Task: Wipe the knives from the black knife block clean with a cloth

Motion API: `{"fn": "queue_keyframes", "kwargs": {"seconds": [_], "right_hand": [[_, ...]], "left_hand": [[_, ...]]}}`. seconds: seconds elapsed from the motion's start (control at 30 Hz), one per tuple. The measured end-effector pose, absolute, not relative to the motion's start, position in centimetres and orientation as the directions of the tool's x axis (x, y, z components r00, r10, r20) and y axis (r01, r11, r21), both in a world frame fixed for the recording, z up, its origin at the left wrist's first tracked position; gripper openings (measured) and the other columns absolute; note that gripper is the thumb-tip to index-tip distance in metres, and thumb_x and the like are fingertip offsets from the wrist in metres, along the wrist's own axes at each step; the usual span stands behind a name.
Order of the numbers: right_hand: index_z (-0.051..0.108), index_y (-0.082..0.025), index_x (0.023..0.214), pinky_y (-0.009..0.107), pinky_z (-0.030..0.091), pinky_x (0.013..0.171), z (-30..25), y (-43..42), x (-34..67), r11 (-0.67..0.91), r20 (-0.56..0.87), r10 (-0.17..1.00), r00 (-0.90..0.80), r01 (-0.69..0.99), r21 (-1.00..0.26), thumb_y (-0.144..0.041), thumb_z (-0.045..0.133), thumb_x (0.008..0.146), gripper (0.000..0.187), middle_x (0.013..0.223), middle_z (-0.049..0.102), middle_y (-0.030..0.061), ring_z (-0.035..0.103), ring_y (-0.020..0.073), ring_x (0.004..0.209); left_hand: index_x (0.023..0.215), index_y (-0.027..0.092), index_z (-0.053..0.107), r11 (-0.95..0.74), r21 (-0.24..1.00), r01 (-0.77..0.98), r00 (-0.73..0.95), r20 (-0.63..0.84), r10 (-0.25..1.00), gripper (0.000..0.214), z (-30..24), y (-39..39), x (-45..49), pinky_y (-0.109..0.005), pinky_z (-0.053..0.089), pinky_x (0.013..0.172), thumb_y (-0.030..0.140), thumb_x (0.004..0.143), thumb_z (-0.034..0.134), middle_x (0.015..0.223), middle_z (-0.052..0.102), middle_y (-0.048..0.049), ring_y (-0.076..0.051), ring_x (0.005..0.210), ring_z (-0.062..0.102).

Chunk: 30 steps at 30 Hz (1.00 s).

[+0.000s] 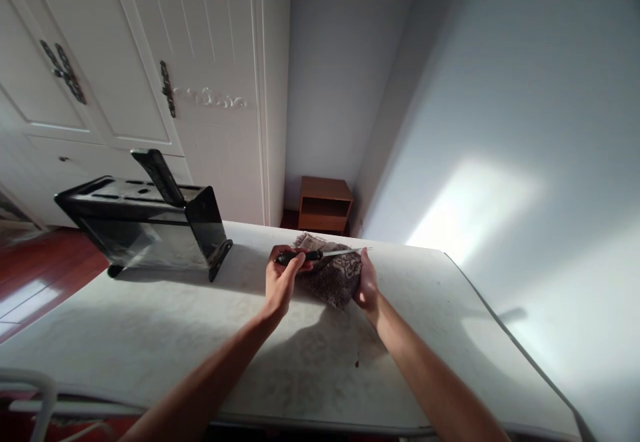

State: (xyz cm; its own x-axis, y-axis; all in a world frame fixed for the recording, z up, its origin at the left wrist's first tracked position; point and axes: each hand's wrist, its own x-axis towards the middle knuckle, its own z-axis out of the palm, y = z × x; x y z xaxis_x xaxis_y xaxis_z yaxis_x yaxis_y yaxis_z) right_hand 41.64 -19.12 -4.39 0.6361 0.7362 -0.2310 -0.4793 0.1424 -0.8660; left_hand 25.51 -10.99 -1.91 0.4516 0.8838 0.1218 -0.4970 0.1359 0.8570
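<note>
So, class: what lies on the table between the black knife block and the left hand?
Nothing: between knife block and left hand the table is bare, head view.

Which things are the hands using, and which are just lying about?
In use:
knife, gripped by the left hand
patterned cloth, held by the right hand against the blade

Lying about:
black knife block on the table
small wooden cabinet
white wardrobe

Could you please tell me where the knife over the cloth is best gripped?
By its black handle, coming from the left: the knife lies level, its bare blade pointing right over the cloth. The left hand wraps that handle; the right hand holds the cloth.
</note>
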Motion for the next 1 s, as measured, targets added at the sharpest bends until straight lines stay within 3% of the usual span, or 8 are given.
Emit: {"fn": "queue_keyframes", "kwargs": {"seconds": [0.13, 0.3, 0.47, 0.57, 0.63, 0.77, 0.87, 1.0], "right_hand": [[0.07, -0.012, 0.103, 0.042, 0.052, 0.092, -3.7, -18.9, 41.6, 0.137, -0.352, 0.771, 0.531, -0.677, -0.723, -0.066, 0.029, 0.092, 0.069, 0.092, 0.077, 0.0128, 0.07, 0.0273, 0.102], [0.072, -0.014, 0.101, 0.049, 0.052, 0.093, -3.0, -19.2, 41.8, 0.193, -0.309, 0.819, 0.484, -0.739, -0.646, -0.067, 0.033, 0.09, 0.066, 0.097, 0.077, 0.0151, 0.07, 0.0318, 0.102], [0.069, -0.016, 0.108, 0.049, 0.054, 0.092, -2.1, -19.7, 41.3, 0.249, -0.202, 0.882, 0.426, -0.785, -0.568, -0.057, 0.049, 0.09, 0.049, 0.094, 0.077, 0.0115, 0.07, 0.0308, 0.1], [0.069, -0.017, 0.107, 0.049, 0.054, 0.092, -1.7, -19.7, 41.0, 0.24, -0.189, 0.894, 0.406, -0.791, -0.563, -0.048, 0.057, 0.087, 0.039, 0.092, 0.078, 0.0096, 0.07, 0.0304, 0.1], [0.069, -0.017, 0.105, 0.048, 0.055, 0.09, -1.6, -19.6, 40.9, 0.239, -0.19, 0.892, 0.411, -0.784, -0.573, -0.043, 0.061, 0.085, 0.034, 0.09, 0.078, 0.0088, 0.07, 0.0302, 0.099], [0.07, -0.017, 0.099, 0.046, 0.056, 0.086, -1.6, -19.4, 40.6, 0.236, -0.194, 0.888, 0.418, -0.773, -0.589, -0.04, 0.066, 0.081, 0.03, 0.083, 0.077, 0.0075, 0.07, 0.0297, 0.094], [0.069, -0.018, 0.098, 0.043, 0.056, 0.08, -1.8, -19.0, 40.3, 0.254, -0.181, 0.884, 0.43, -0.769, -0.587, -0.042, 0.067, 0.08, 0.03, 0.08, 0.075, 0.0058, 0.07, 0.0273, 0.085], [0.067, -0.018, 0.093, 0.033, 0.056, 0.067, -2.1, -18.3, 40.0, 0.37, -0.14, 0.84, 0.525, -0.742, -0.558, -0.04, 0.071, 0.079, 0.026, 0.068, 0.066, -0.0018, 0.062, 0.017, 0.065]], "left_hand": [[0.082, 0.02, 0.053, 0.189, 0.902, -0.387, 0.569, 0.072, 0.819, 0.03, -2.1, -11.2, 25.5, -0.032, 0.06, 0.079, 0.031, 0.068, 0.078, 0.098, 0.074, -0.003, -0.018, 0.076, 0.073], [0.076, 0.018, 0.052, 0.257, 0.945, -0.204, 0.666, -0.058, 0.744, 0.035, -2.9, -10.0, 25.5, -0.033, 0.06, 0.075, 0.027, 0.06, 0.081, 0.095, 0.073, -0.0033, -0.019, 0.076, 0.072], [0.082, 0.018, 0.052, 0.051, 0.999, -0.019, 0.701, -0.023, 0.712, 0.035, -3.6, -9.0, 25.2, -0.025, 0.051, 0.05, 0.04, 0.067, 0.075, 0.062, 0.062, 0.0035, -0.014, 0.053, 0.061], [0.086, 0.018, 0.056, -0.094, 0.993, 0.073, 0.708, 0.015, 0.706, 0.031, -3.6, -8.9, 25.1, -0.024, 0.044, 0.046, 0.045, 0.076, 0.068, 0.061, 0.06, 0.0035, -0.012, 0.048, 0.056], [0.087, 0.018, 0.06, -0.214, 0.973, 0.087, 0.705, 0.092, 0.703, 0.026, -3.6, -8.9, 25.1, -0.025, 0.047, 0.053, 0.043, 0.079, 0.064, 0.069, 0.064, 0.0004, -0.014, 0.055, 0.06], [0.083, 0.018, 0.065, -0.441, 0.895, 0.063, 0.677, 0.287, 0.678, 0.019, -3.8, -8.8, 25.4, -0.032, 0.05, 0.082, 0.035, 0.084, 0.059, 0.089, 0.071, -0.0057, -0.021, 0.088, 0.066], [0.085, 0.018, 0.066, -0.472, 0.878, 0.081, 0.69, 0.292, 0.662, 0.022, -4.0, -9.0, 25.5, -0.033, 0.049, 0.085, 0.035, 0.089, 0.052, 0.09, 0.072, -0.0064, -0.022, 0.089, 0.066], [0.095, 0.018, 0.068, -0.487, 0.863, 0.131, 0.725, 0.252, 0.641, 0.025, -4.1, -9.4, 25.5, -0.035, 0.05, 0.088, 0.034, 0.091, 0.049, 0.1, 0.074, -0.0092, -0.025, 0.096, 0.067]]}}
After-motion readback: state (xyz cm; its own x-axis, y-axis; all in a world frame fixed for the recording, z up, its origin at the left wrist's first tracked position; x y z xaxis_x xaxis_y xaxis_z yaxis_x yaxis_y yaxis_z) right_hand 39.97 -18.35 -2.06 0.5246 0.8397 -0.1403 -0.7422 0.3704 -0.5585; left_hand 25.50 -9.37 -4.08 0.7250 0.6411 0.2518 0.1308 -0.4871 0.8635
